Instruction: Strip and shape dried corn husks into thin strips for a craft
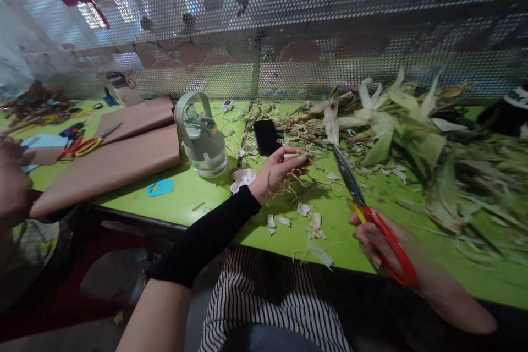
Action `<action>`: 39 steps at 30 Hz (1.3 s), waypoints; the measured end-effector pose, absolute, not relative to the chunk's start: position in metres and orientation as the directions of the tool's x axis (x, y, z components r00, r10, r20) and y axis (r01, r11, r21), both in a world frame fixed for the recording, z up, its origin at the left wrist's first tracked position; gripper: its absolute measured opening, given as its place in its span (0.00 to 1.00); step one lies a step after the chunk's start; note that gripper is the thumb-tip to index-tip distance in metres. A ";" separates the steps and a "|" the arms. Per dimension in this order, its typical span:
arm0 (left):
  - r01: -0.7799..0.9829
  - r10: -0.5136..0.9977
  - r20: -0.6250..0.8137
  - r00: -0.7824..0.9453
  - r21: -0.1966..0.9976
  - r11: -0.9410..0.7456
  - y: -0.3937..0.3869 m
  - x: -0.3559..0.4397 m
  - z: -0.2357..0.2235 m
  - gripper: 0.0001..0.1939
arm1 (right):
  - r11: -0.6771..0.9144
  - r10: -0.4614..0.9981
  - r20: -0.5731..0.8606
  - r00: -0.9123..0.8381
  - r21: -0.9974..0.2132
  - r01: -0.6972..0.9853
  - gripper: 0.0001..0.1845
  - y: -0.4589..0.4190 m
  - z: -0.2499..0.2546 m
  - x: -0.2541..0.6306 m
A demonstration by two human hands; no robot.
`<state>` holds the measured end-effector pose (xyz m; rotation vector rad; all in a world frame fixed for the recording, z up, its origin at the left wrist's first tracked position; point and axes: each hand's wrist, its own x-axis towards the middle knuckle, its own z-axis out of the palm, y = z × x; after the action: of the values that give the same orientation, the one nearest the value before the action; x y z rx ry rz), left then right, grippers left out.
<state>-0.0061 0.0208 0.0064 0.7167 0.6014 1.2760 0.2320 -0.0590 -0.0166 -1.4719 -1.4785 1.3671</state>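
My left hand (282,171) is closed in a pinch on thin pale corn husk strips (300,155), above the green table (181,212). Curled ends of the strips hang below the fingers. In my right hand (377,239) is a pair of scissors (383,236) with red and yellow handles. Their blades point away toward the back, apart from the strips. Small cut husk scraps (315,223) lie on the table between my hands. A large heap of green and dry corn husks (388,126) spreads over the back right.
A pale green water bottle (202,137) stands left of a black phone (266,137). Brown folded paper (119,159), other scissors (88,146) and a blue tag (160,187) lie further left. Another person's arm (14,176) is at the left edge. A perforated metal screen (256,16) rises behind.
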 end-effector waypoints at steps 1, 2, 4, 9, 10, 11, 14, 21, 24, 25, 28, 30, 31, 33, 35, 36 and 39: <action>-0.630 0.982 -0.016 0.187 0.765 0.132 0.021 -0.005 0.005 0.23 | -0.155 0.956 -0.221 -0.192 -0.939 0.308 0.36 -0.061 -0.016 0.231; -0.628 0.984 -0.019 0.174 0.768 0.126 0.022 -0.005 0.005 0.23 | -0.143 0.953 -0.216 -0.214 -0.938 0.315 0.36 -0.064 -0.013 0.228; -0.627 0.989 -0.019 0.146 0.772 0.107 0.023 -0.004 0.003 0.23 | -0.124 0.938 -0.215 -0.273 -0.940 0.317 0.35 -0.068 -0.005 0.221; -0.627 0.993 0.020 0.112 0.777 0.055 0.022 -0.003 0.004 0.23 | -0.158 0.921 -0.239 -0.308 -0.951 0.268 0.37 -0.074 0.008 0.207; -0.628 0.994 0.026 0.107 0.777 0.048 0.021 -0.003 0.005 0.23 | -0.170 0.919 -0.250 -0.305 -0.949 0.265 0.37 -0.075 0.008 0.206; -0.631 0.994 0.031 0.101 0.775 0.040 0.021 -0.003 0.005 0.23 | -0.180 0.917 -0.259 -0.304 -0.947 0.265 0.37 -0.075 0.008 0.206; -0.646 0.996 0.032 0.079 0.762 0.027 0.021 -0.003 0.005 0.23 | -0.197 0.912 -0.277 -0.303 -0.943 0.267 0.37 -0.075 0.006 0.207; -0.634 0.995 0.016 0.103 0.772 0.053 0.021 -0.003 0.005 0.23 | -0.188 0.933 -0.245 -0.264 -0.956 0.225 0.38 -0.068 0.002 0.206; -0.625 0.996 0.005 0.092 0.778 0.054 0.019 -0.003 0.008 0.23 | -0.177 0.933 -0.246 -0.265 -0.950 0.257 0.39 -0.069 0.002 0.207; -0.625 0.996 0.000 0.090 0.779 0.056 0.018 -0.003 0.009 0.23 | -0.173 0.930 -0.246 -0.274 -0.948 0.266 0.38 -0.069 0.003 0.207; -0.620 0.995 -0.011 0.095 0.782 0.068 0.015 -0.002 0.013 0.21 | -0.171 0.912 -0.262 -0.316 -0.942 0.290 0.39 -0.071 0.004 0.207; -0.616 0.996 -0.021 0.088 0.785 0.071 0.014 -0.001 0.015 0.20 | -0.179 0.900 -0.283 -0.331 -0.934 0.310 0.39 -0.073 0.007 0.205; -0.615 0.997 -0.023 0.079 0.785 0.067 0.014 0.000 0.015 0.19 | -0.189 0.895 -0.297 -0.332 -0.929 0.320 0.40 -0.074 0.009 0.204; -0.618 0.998 -0.016 0.061 0.785 0.050 0.014 0.000 0.014 0.19 | -0.214 0.892 -0.320 -0.318 -0.921 0.326 0.40 -0.076 0.013 0.202; -0.615 0.998 0.008 0.058 0.788 0.029 0.015 0.000 0.012 0.19 | -0.238 0.893 -0.338 -0.298 -0.915 0.326 0.40 -0.078 0.019 0.200; -0.610 0.998 0.022 0.062 0.792 0.021 0.015 -0.001 0.010 0.19 | -0.243 0.894 -0.342 -0.289 -0.913 0.329 0.40 -0.078 0.021 0.200; -0.587 0.996 0.051 0.075 0.809 0.003 0.017 -0.001 0.007 0.18 | -0.241 0.894 -0.345 -0.285 -0.908 0.343 0.41 -0.079 0.025 0.199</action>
<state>-0.0013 0.0172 0.0066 0.7942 0.6666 1.3970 0.1995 -0.0788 0.0253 -1.4936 -1.5471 1.5509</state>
